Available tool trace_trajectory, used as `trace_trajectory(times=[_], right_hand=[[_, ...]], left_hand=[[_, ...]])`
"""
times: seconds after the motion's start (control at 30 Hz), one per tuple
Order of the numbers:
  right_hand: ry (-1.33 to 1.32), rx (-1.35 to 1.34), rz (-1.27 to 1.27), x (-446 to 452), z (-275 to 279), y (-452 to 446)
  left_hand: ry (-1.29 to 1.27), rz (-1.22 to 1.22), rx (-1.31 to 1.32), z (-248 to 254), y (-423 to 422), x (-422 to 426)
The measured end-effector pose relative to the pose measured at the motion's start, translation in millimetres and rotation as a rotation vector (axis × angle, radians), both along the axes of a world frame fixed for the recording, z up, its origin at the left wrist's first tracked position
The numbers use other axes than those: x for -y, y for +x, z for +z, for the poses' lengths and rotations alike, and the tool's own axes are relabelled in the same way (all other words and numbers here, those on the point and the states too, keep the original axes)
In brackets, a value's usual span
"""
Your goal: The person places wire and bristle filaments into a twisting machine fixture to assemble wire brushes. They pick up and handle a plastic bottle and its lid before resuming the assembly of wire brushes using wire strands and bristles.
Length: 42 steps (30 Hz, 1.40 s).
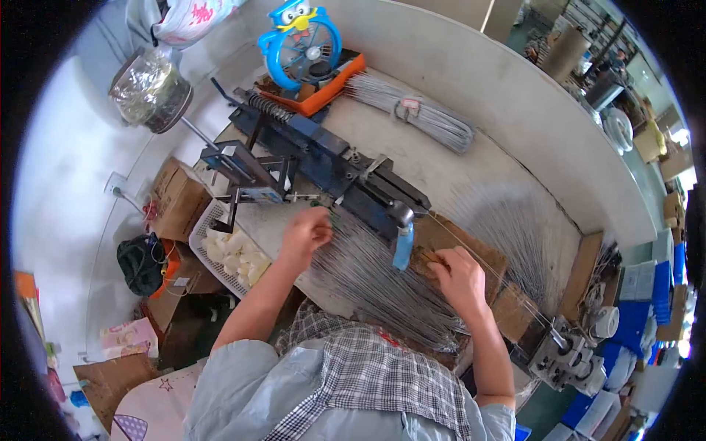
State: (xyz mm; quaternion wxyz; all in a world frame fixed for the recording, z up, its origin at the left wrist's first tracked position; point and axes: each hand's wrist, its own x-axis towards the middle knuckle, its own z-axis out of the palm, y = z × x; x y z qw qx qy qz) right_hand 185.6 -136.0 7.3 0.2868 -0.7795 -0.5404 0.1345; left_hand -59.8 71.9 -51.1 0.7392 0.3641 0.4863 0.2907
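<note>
My left hand (306,237) is closed in a pinch at the left end of a spread of thin grey wires (382,283); what its fingers hold, if anything, I cannot make out. My right hand (460,279) is closed too, over brown cardboard (463,242), with a small orange-yellow bit at its fingertips too small to name. Between the hands, a lever with a light-blue wrapped handle (403,248) hangs from a dark blue metal bench machine (316,147). Beside my left hand is the machine's metal frame (246,173) with a thin rod.
A white basket of pale pieces (235,257) stands at the left. Farther back are a tied wire bundle (412,110), an orange tray (312,99) and a blue cartoon fan (301,48). More wires (515,228) and a metal device (570,356) are at right. A low wall (515,81) curves behind.
</note>
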Motion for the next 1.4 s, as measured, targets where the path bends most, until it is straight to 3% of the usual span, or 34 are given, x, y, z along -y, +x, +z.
trace_trajectory(times=[0.1,0.33,0.5,0.57,0.67,0.8,0.97,1.07,1.17,1.3,1.4], right_hand=[[0.001,-0.069,0.019,0,6,1],[-0.004,-0.201,0.023,2,6,-2],[0.060,-0.080,0.067,14,49,-6],[0.187,0.010,0.081,20,60,1],[0.182,0.207,-0.035,20,76,18],[0.139,-0.194,-0.247,28,56,35],[0.117,-0.119,-0.181,48,63,43],[0.058,-0.355,-0.199,54,60,52],[0.086,-0.779,-0.236,55,58,58],[0.102,-0.617,-0.178,59,58,57],[0.093,-0.166,-0.073,53,75,51]], left_hand=[[-0.138,0.122,0.184,-1,-28,-18],[-0.120,0.179,0.183,-8,-32,-35],[-0.013,0.228,0.160,-8,-26,-23],[0.149,0.055,0.199,14,3,14],[-0.008,-0.265,0.313,48,61,76],[0.042,-0.456,0.394,63,127,120],[0.112,-0.503,0.363,49,155,125],[0.165,-0.514,0.354,38,159,129],[0.203,-0.526,0.372,31,165,134],[0.235,-0.455,0.307,44,162,128],[0.141,-0.316,0.256,57,147,119]])
